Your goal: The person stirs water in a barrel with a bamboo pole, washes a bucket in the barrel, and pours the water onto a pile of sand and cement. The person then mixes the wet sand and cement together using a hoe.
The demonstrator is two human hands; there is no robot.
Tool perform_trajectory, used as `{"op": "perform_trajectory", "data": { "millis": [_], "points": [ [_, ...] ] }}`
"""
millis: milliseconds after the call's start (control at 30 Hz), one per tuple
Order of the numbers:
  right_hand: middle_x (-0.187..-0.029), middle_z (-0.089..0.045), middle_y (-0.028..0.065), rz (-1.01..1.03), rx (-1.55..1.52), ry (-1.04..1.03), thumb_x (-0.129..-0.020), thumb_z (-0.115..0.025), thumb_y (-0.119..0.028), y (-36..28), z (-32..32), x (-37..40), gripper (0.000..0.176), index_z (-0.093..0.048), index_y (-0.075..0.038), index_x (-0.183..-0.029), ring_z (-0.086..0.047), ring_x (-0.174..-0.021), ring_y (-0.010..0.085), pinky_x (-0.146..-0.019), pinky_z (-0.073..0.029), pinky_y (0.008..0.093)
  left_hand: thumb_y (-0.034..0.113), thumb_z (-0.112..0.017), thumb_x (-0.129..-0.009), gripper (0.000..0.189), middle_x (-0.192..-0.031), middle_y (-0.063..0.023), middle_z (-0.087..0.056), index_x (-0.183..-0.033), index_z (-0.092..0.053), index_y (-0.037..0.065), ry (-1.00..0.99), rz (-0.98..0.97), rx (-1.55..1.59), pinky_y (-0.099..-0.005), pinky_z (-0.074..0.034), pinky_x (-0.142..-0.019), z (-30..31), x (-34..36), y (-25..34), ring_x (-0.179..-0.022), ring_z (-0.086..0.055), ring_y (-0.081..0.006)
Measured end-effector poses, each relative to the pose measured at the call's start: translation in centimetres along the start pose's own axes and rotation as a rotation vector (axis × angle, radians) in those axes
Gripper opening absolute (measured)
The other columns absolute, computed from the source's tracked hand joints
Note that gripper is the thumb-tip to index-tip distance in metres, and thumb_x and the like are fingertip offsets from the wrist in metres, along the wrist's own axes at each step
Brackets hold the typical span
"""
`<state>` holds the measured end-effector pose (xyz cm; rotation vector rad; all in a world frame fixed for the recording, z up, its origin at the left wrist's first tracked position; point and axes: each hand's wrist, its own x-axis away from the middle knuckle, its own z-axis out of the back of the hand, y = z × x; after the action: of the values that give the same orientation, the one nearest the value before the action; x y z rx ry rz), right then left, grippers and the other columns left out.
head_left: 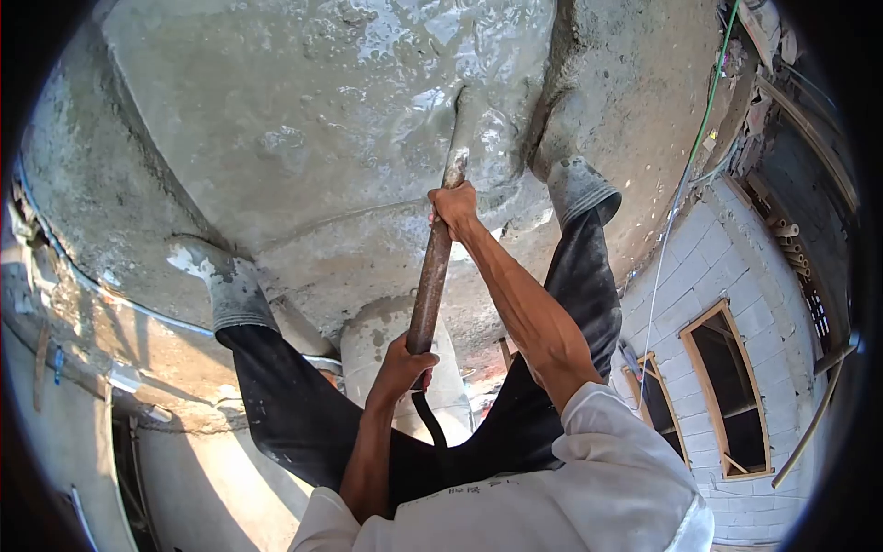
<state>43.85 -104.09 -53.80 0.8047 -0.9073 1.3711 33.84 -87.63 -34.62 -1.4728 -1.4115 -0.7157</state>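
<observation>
Both my hands grip a long, thick brown pole that slants up across the middle of the head view. Farther along it, my right hand is wrapped round the shaft. My left hand closes on it near its lower end, where a black, cable-like strip curves down towards my lap. Grey cement coats the far part of the pole, and its tip sinks into wet cement. What is on that tip is hidden.
My cement-smeared boots, left and right, stand wide apart on either side of the pole. A green cord runs along the right edge. Lower right is a block wall with wooden-framed openings. Stacked pipes lie beyond.
</observation>
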Motion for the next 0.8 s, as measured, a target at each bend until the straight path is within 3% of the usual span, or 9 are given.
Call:
{"op": "perform_trajectory", "data": {
  "millis": [200, 367, 467, 600, 633, 667, 733, 767, 800],
  "points": [
    [-0.065, -0.049, 0.0089, 0.028, -0.141, -0.177, -0.071, -0.061, 0.003, 2.6, 1.1, 9.3, 0.036, -0.038, -0.002, -0.098, -0.050, -0.040, 0.0179, -0.034, -0.044, 0.0332, 0.000, -0.067, -0.074, 0.037, -0.064, -0.0046, -0.055, -0.107, -0.050, -0.004, 0.121, 0.035, -0.084, -0.0273, -0.043, -0.042, -1.4, 8.0, -5.6, -0.046, -0.054, -0.0133],
    [-0.066, -0.052, 0.0074, 0.095, -0.311, -0.327, -0.077, -0.062, 0.003, -1.9, 4.4, 14.6, 0.033, -0.040, -0.004, -0.100, -0.055, -0.043, 0.0178, -0.038, -0.046, 0.0328, 0.021, -0.080, -0.066, 0.050, -0.081, -0.0159, -0.067, -0.107, -0.059, 0.000, 0.336, -0.182, -0.449, -0.0376, -0.053, -0.070, -1.3, 7.5, -9.8, -0.074, -0.068, -0.0240],
    [-0.065, -0.053, 0.0073, 0.455, -0.338, -0.289, -0.077, -0.064, 0.001, -12.8, 7.9, 15.5, 0.029, -0.042, -0.003, -0.096, -0.054, -0.044, 0.0171, -0.041, -0.044, 0.0305, 0.023, -0.081, -0.068, 0.046, -0.075, -0.0161, -0.064, -0.100, -0.057, 0.002, 0.326, -0.578, -0.662, -0.0383, -0.050, -0.065, -4.9, 2.1, -1.3, -0.070, -0.066, -0.0300],
    [-0.061, -0.053, 0.0066, 0.983, -0.332, -0.213, -0.079, -0.068, -0.007, -31.0, 10.6, 12.6, 0.035, -0.039, -0.003, -0.098, -0.055, -0.044, 0.0146, -0.040, -0.048, 0.0279, 0.014, -0.076, -0.073, 0.033, -0.067, -0.0104, -0.058, -0.093, -0.053, 0.003, 0.233, -1.024, -0.477, -0.0334, -0.047, -0.061, -9.9, -6.8, 17.9, -0.063, -0.056, -0.0133],
    [-0.062, -0.054, 0.0069, 1.071, -0.324, -0.165, -0.079, -0.070, -0.009, -35.1, 10.2, 11.1, 0.038, -0.038, -0.003, -0.100, -0.057, -0.045, 0.0146, -0.039, -0.050, 0.0274, 0.010, -0.073, -0.075, 0.027, -0.068, -0.0004, -0.050, -0.092, -0.054, 0.003, 0.191, -1.054, -0.436, -0.0284, -0.042, -0.059, -10.2, -8.6, 22.9, -0.064, -0.046, -0.0086],
    [-0.065, -0.054, 0.0080, 1.217, -0.322, -0.110, -0.079, -0.070, -0.009, -38.6, 9.1, 9.1, 0.040, -0.038, -0.002, -0.102, -0.058, -0.046, 0.0162, -0.040, -0.051, 0.0295, 0.009, -0.073, -0.076, 0.025, -0.067, 0.0014, -0.047, -0.090, -0.053, 0.003, 0.201, -1.038, -0.454, -0.0283, -0.040, -0.056, -10.2, -9.3, 28.0, -0.062, -0.043, -0.0082],
    [-0.068, -0.054, 0.0102, 1.299, -0.399, -0.132, -0.079, -0.070, -0.009, -44.2, 5.8, 4.4, 0.036, -0.040, 0.000, -0.098, -0.058, -0.047, 0.0172, -0.042, -0.053, 0.0312, 0.006, -0.073, -0.074, 0.026, -0.067, 0.0018, -0.047, -0.089, -0.052, 0.003, 0.230, -1.202, -0.507, -0.0280, -0.039, -0.051, -8.7, -12.6, 35.0, -0.056, -0.044, -0.0081],
    [-0.068, -0.054, 0.0108, 1.209, -0.317, -0.152, -0.079, -0.069, -0.008, -46.0, 3.9, 1.8, 0.033, -0.042, 0.000, -0.095, -0.058, -0.047, 0.0179, -0.042, -0.054, 0.0325, 0.005, -0.071, -0.071, 0.025, -0.063, -0.0046, -0.053, -0.087, -0.052, 0.002, 0.178, -1.099, -0.432, -0.0317, -0.042, -0.051, -7.5, -14.5, 36.6, -0.053, -0.049, -0.0131],
    [-0.068, -0.053, 0.0115, 1.101, -0.238, -0.171, -0.079, -0.069, -0.007, -45.9, 2.0, -0.6, 0.029, -0.043, 0.001, -0.093, -0.058, -0.047, 0.0185, -0.042, -0.054, 0.0337, 0.005, -0.071, -0.071, 0.025, -0.063, -0.0046, -0.053, -0.087, -0.052, 0.002, 0.184, -1.080, -0.432, -0.0317, -0.042, -0.051, -7.0, -14.9, 35.6, -0.053, -0.049, -0.0131]
  ]
}}
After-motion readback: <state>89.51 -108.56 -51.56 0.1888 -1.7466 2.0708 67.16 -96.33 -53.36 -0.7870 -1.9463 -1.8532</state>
